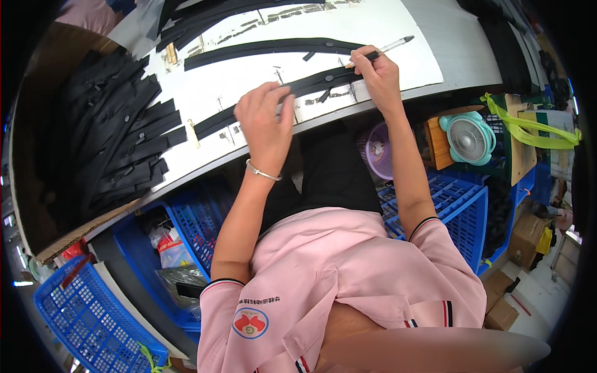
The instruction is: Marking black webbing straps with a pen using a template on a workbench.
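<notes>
Head view: my left hand (266, 127) presses flat, fingers together, on a long black strip (311, 84) lying across the white surface (249, 74). My right hand (379, 74) has fingers clamped on a pen (388, 47) at the strip's far end.

I see bright, even overhead light, mild glare on the white desk (385, 37), sharp centre, bent black-vignetted edges.

A heap of black strips (118, 137) crowds the left of the white surface (404, 56). Long black strips (273, 46) cross its middle. Bare white room lies to the right, beyond the pen (388, 47).
</notes>
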Available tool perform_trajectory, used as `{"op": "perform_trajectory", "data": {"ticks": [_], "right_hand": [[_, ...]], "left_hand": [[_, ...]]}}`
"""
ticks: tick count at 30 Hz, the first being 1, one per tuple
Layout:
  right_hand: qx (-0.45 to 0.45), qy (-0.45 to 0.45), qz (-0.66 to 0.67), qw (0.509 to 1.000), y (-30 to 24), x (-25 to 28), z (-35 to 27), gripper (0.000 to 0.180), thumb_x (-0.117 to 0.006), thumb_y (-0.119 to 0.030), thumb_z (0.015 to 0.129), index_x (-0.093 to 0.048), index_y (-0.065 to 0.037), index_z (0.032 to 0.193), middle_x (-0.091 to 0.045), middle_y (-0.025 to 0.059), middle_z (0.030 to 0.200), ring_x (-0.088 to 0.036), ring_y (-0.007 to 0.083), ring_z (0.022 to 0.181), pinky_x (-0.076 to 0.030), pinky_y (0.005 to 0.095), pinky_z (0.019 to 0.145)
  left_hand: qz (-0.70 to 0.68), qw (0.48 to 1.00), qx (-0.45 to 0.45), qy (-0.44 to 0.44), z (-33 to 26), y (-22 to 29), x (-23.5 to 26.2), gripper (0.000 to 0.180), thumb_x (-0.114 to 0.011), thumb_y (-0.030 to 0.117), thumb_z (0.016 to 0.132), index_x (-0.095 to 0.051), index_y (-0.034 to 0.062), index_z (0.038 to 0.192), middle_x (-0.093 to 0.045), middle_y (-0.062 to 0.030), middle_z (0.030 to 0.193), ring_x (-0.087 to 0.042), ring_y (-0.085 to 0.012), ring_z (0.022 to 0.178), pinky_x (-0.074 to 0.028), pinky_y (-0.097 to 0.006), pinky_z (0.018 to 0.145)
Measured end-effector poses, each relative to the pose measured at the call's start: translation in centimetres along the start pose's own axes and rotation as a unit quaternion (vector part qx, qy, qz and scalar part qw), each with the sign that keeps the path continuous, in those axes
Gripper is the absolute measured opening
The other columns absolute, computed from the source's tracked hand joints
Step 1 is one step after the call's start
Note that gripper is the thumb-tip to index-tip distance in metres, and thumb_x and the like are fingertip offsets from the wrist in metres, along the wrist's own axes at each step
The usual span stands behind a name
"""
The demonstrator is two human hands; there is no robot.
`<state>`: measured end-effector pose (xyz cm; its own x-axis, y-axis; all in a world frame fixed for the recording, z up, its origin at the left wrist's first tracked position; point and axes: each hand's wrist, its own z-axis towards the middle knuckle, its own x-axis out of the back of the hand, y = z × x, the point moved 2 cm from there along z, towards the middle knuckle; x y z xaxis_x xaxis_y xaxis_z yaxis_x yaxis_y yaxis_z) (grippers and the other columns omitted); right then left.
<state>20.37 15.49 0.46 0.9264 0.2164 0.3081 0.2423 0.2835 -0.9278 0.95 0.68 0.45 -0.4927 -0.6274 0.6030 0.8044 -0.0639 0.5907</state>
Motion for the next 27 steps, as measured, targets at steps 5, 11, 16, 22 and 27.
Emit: {"op": "perform_trajectory", "data": {"ticks": [5, 11, 16, 22, 27], "right_hand": [[0.011, 0.016, 0.017, 1.0, 0.2, -0.4, 0.2, 0.017, -0.068, -0.016, 0.097, -0.071, -0.001, 0.09, -0.065, -0.0008, 0.068, -0.052, 0.0033, 0.062, -0.042, 0.0223, 0.055], [0.023, 0.019, -0.026, 0.999, 0.4, -0.3, 0.3, 0.016, -0.069, -0.018, 0.096, -0.071, -0.002, 0.091, -0.06, 0.0005, 0.059, -0.048, 0.0046, 0.053, -0.039, 0.0253, 0.05], [0.025, -0.015, -0.087, 0.996, 0.7, -0.3, 0.3, 0.018, -0.067, -0.018, 0.098, -0.071, -0.001, 0.095, -0.065, 0.0011, 0.07, -0.053, 0.0038, 0.064, -0.043, 0.0218, 0.057], [0.065, 0.027, -0.063, 0.996, 0.9, -0.6, 0.2, 0.017, -0.07, -0.019, 0.095, -0.072, -0.004, 0.088, -0.06, 0.0039, 0.06, -0.049, 0.0079, 0.05, -0.039, 0.0263, 0.049], [0.053, -0.003, 0.022, 0.998, 1.0, 0.0, -0.2, 0.019, -0.069, -0.016, 0.094, -0.069, -0.002, 0.082, -0.056, 0.0025, 0.059, -0.046, 0.0047, 0.054, -0.037, 0.0251, 0.05]], "left_hand": [[-0.058, 0.998, -0.033, -0.013, 2.7, 3.0, -4.3, 0.014, -0.078, 0.015, 0.083, -0.077, 0.0091, 0.097, -0.072, -0.005, 0.105, -0.063, -0.0258, 0.102, -0.044, -0.04, 0.093], [-0.027, 0.997, -0.054, -0.048, 3.2, 3.7, -7.1, 0.014, -0.078, 0.014, 0.081, -0.078, 0.0096, 0.094, -0.071, -0.0027, 0.103, -0.061, -0.0244, 0.102, -0.042, -0.039, 0.094], [-0.023, 0.997, -0.057, -0.042, 3.2, 3.8, -7.2, 0.013, -0.078, 0.013, 0.081, -0.079, 0.0096, 0.094, -0.07, -0.0018, 0.102, -0.061, -0.024, 0.102, -0.042, -0.039, 0.094], [-0.017, 0.997, -0.061, -0.04, 3.1, 3.7, -7.4, 0.013, -0.078, 0.012, 0.08, -0.078, 0.0098, 0.093, -0.07, -0.0009, 0.102, -0.061, -0.0236, 0.101, -0.042, -0.039, 0.093], [-0.018, 0.997, -0.059, -0.042, 3.0, 3.6, -7.3, 0.012, -0.078, 0.012, 0.08, -0.078, 0.0099, 0.092, -0.07, -0.0004, 0.103, -0.061, -0.0233, 0.101, -0.042, -0.038, 0.093]]}}
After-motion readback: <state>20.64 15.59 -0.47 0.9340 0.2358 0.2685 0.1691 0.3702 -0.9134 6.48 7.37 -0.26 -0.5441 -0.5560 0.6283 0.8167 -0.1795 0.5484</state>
